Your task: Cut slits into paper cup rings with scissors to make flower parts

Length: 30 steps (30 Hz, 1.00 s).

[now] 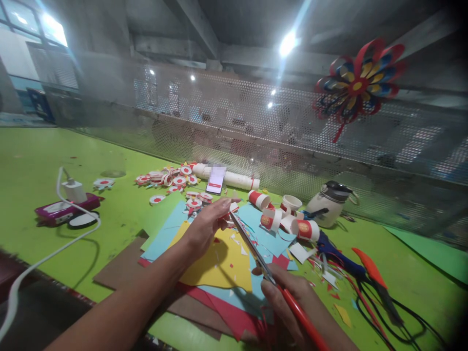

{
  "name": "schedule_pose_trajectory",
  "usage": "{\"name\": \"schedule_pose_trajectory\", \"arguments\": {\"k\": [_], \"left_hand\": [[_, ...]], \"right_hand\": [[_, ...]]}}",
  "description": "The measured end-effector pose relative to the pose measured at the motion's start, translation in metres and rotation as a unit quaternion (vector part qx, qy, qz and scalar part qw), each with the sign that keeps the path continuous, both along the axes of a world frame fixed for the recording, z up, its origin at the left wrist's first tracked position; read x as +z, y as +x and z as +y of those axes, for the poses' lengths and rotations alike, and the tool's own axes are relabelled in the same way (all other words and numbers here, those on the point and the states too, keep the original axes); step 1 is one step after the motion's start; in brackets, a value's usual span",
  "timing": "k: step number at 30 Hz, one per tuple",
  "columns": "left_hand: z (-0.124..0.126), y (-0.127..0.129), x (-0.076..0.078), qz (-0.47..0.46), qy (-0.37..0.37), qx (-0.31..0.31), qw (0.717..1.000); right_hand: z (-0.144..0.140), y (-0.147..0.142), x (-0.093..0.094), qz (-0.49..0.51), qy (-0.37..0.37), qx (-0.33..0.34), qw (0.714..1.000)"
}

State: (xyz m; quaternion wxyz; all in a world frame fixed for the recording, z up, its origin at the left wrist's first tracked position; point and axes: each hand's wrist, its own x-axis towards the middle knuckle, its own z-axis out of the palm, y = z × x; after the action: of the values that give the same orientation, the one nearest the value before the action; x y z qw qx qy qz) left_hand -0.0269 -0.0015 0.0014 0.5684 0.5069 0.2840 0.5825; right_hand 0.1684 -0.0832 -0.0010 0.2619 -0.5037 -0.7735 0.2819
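My left hand (214, 219) reaches over the sheets with its fingers pinched round a small red-and-white paper piece (234, 208), mostly hidden by the fingers. My right hand (288, 297) grips scissors with red handles (252, 246). Their blades point up and left, the tips right beside the paper piece; whether they touch it I cannot tell. Beneath both hands lies a yellow sheet (208, 263) scattered with small scraps, on top of light blue sheets (164, 236) and red ones. Cut red-and-white paper cups (270, 219) lie just beyond the scissors.
Several red-and-white paper rounds (179, 181) are heaped at the back, beside a phone (215, 181) leaning on a white roll (241, 180). A lidded jug (329, 204) and a blue corded tool (340, 256) are on the right. A purple power strip (68, 209) sits left.
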Motion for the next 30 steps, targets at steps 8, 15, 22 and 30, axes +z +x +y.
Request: {"name": "schedule_pose_trajectory", "arguments": {"k": [8,15,22,30], "left_hand": [[0.000,0.000,0.000,-0.001,-0.004,-0.006,1.000],[0.001,0.000,-0.002,0.005,-0.008,-0.012,1.000],[0.002,-0.002,-0.003,-0.011,-0.017,-0.042,0.999],[0.009,-0.017,0.001,0.052,-0.004,-0.100,0.994]], "right_hand": [[0.001,0.000,-0.003,0.004,0.015,-0.014,1.000],[0.000,-0.001,-0.001,-0.009,0.019,-0.008,1.000],[0.002,0.001,-0.004,-0.007,0.036,-0.011,0.999],[0.004,0.004,0.000,0.006,0.009,-0.006,1.000]]}}
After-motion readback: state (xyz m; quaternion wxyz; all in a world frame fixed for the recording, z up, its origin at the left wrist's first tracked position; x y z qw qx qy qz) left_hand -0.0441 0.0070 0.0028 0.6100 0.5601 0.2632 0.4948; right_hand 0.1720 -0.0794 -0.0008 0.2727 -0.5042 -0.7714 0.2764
